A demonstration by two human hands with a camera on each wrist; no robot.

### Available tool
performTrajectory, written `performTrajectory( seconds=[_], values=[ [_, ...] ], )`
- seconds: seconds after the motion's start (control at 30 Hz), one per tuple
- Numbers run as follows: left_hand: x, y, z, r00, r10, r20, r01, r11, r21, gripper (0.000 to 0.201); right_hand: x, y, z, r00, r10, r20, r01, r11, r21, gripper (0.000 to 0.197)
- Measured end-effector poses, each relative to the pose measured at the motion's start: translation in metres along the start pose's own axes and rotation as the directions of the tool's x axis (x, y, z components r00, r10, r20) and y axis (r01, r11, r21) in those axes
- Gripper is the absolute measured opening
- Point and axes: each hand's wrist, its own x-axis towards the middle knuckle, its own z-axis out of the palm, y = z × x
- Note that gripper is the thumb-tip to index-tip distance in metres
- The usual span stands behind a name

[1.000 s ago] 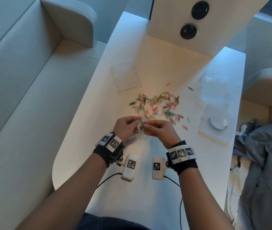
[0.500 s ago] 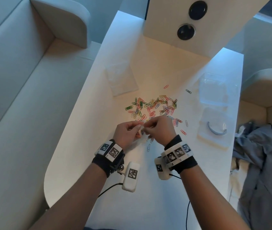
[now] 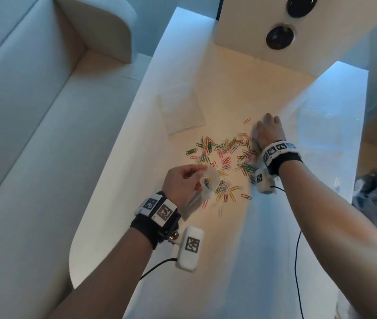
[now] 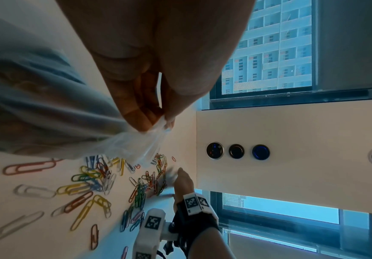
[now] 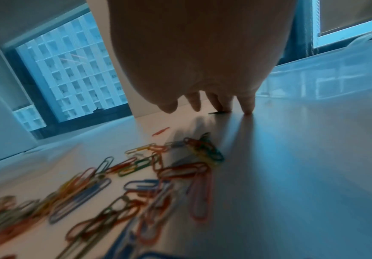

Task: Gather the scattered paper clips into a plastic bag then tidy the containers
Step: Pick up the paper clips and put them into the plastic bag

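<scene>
Looking down from the head view, the left hand [image 3: 183,183] is seen pinching the mouth of a clear plastic bag [image 3: 207,180] above the near edge of the paper clips [image 3: 224,157] scattered on the white table [image 3: 240,249]; a few coloured clips are visible through the film, though the bag's lower part is hidden behind the wrist. The right hand [image 3: 269,132] is laid palm-down with fingers extended at the far right edge of the pile; its fingertips are blurred. A second flat bag [image 3: 181,113] is barely made out beyond the pile.

Left wrist view: thumb and fingers [image 4: 140,112] are recorded pinched on the bunched film; the bag's body is smeared.

Right wrist view: spread fingertips [image 5: 247,105] are noted touching the table, one on a dark clip. A clear container [image 5: 335,77] is cut off at right.
</scene>
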Motion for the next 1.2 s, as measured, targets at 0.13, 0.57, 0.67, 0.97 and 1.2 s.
performTrajectory(
  seconds=[0.13, 0.57, 0.67, 0.97, 1.2],
  values=[
    [0.001, 0.000, -0.001, 1.000, 0.001, 0.007, -0.001, 1.000, 0.010, 0.018, -0.014, -0.019, 0.004, 0.930, -0.326, 0.169, 0.352, 0.923, -0.154, 0.044],
    [-0.017, -0.008, 0.002, 1.000, -0.009, 0.007, 0.009, 1.000, -0.025, 0.018, -0.093, 0.019, 0.007, 0.787, -0.589, 0.182, 0.615, 0.731, -0.295, 0.028],
    [-0.025, -0.009, 0.004, 0.999, -0.031, -0.005, 0.031, 0.998, -0.056, 0.018, -0.105, 0.019, 0.000, 0.871, -0.480, 0.102, 0.491, 0.849, -0.197, 0.020],
    [-0.033, -0.012, 0.008, 0.999, -0.037, -0.026, 0.037, 0.999, -0.023, 0.016, -0.169, 0.012, -0.014, 0.896, 0.217, 0.388, -0.417, 0.111, 0.902, 0.025],
    [-0.031, -0.016, 0.022, 0.997, -0.040, -0.067, 0.038, 0.999, -0.026, 0.016, -0.224, -0.033, -0.011, 0.886, -0.007, 0.463, -0.463, -0.066, 0.884, 0.027]
  ],
)
